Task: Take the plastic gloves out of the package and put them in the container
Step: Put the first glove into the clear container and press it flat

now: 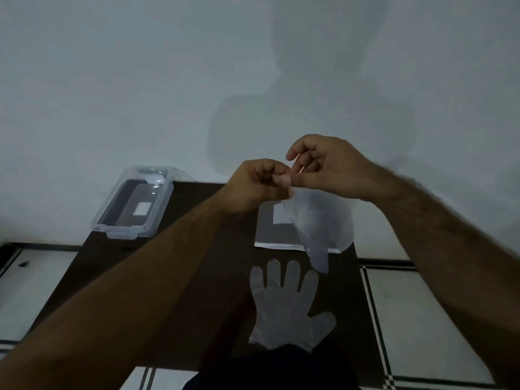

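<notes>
We cannot read any text, brand, number or sign here. We see a small white label (142, 208) on the bottom of the clear plastic container (132, 202), but it looks blank from this view. We see a second white patch (281, 213) on the grey package (274, 229) lying flat on the dark table (202, 249); it is partly hidden behind the hanging plastic glove (320, 220), and no letters can be made out on it.

head view | worn high, facing forward-down | close over table (213, 249) | wall beyond
</notes>
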The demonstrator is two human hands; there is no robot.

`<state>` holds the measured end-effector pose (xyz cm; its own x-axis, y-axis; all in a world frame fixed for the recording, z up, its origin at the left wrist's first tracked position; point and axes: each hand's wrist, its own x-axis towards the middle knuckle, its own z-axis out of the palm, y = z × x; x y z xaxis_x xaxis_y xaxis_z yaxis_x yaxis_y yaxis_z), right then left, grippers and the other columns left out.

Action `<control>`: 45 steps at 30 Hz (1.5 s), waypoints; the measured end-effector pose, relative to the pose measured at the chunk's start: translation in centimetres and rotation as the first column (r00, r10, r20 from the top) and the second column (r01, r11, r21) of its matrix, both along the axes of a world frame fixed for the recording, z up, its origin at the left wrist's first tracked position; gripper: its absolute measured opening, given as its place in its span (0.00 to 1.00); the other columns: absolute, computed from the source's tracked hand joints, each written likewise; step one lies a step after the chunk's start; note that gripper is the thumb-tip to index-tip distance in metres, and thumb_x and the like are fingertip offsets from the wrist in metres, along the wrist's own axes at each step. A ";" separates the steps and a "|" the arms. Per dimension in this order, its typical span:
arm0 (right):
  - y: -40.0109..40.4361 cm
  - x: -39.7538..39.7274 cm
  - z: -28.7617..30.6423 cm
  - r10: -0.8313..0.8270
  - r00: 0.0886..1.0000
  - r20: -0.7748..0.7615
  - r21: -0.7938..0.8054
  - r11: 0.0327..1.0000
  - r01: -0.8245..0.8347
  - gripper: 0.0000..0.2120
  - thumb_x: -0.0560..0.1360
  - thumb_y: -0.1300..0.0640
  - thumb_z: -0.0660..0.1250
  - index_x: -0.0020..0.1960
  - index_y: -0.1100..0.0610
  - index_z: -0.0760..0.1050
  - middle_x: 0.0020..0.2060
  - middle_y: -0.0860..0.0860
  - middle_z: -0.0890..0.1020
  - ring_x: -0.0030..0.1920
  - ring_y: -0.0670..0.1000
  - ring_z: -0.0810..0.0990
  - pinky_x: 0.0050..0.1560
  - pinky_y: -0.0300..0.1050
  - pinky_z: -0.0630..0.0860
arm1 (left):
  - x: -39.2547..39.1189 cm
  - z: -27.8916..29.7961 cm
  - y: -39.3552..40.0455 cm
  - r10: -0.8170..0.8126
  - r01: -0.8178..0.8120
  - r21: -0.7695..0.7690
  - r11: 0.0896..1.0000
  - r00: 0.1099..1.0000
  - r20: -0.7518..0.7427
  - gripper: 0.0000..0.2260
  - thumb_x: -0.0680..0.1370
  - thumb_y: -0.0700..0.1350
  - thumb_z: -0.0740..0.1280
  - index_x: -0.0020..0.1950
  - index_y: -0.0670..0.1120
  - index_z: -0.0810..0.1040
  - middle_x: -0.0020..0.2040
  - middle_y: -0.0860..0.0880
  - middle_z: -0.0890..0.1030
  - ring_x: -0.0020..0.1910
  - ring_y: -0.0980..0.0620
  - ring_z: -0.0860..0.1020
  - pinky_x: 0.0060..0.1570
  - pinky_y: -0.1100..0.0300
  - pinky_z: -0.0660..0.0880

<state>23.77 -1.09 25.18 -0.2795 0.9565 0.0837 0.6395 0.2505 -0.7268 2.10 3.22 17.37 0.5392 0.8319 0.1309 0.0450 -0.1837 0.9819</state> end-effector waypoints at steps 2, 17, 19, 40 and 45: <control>0.6 -0.9 -0.1 -0.005 0.997 0.076 -0.034 0.999 0.008 0.32 0.65 0.45 0.86 0.64 0.47 0.77 0.52 0.44 0.85 0.47 0.47 0.86 0.47 0.45 0.84 | -2.2 0.6 0.6 0.054 -0.054 -0.017 0.998 0.999 0.003 0.13 0.75 0.28 0.77 0.58 0.37 0.85 0.51 0.41 0.88 0.50 0.47 0.87 0.54 0.53 0.83; 12.9 -19.5 -2.7 0.099 0.992 0.073 -0.093 0.991 -0.092 0.06 0.73 0.61 0.81 0.49 0.55 0.88 0.40 0.45 0.88 0.40 0.43 0.87 0.44 0.36 0.80 | -25.6 1.1 7.4 0.340 -0.356 0.004 0.935 0.890 -0.304 0.05 0.77 0.38 0.79 0.50 0.37 0.87 0.41 0.47 0.86 0.41 0.56 0.82 0.45 0.61 0.79; 14.6 -23.1 -3.2 0.087 0.992 0.097 -0.050 0.995 -0.082 0.05 0.72 0.59 0.82 0.47 0.55 0.88 0.38 0.43 0.87 0.40 0.41 0.86 0.45 0.35 0.79 | -29.3 0.7 9.5 0.357 -0.379 -0.011 0.925 0.881 -0.311 0.07 0.77 0.39 0.80 0.50 0.36 0.86 0.44 0.46 0.87 0.44 0.53 0.84 0.51 0.56 0.82; 32.1 -41.0 -3.6 -0.194 0.955 0.224 0.359 0.928 0.105 0.03 0.75 0.55 0.77 0.46 0.54 0.87 0.44 0.50 0.88 0.44 0.50 0.84 0.53 0.51 0.84 | -45.0 0.3 31.6 0.414 -0.369 0.191 0.910 0.842 -0.345 0.06 0.79 0.48 0.78 0.44 0.47 0.89 0.48 0.46 0.89 0.50 0.49 0.86 0.54 0.54 0.82; 32.1 -41.7 -0.5 -0.213 0.962 0.170 0.492 0.864 0.105 0.08 0.75 0.48 0.73 0.47 0.51 0.87 0.43 0.48 0.89 0.43 0.49 0.85 0.52 0.49 0.83 | -46.0 1.2 31.0 0.484 -0.420 0.335 0.844 0.865 -0.135 0.07 0.79 0.50 0.78 0.48 0.47 0.91 0.48 0.51 0.90 0.51 0.52 0.87 0.51 0.52 0.83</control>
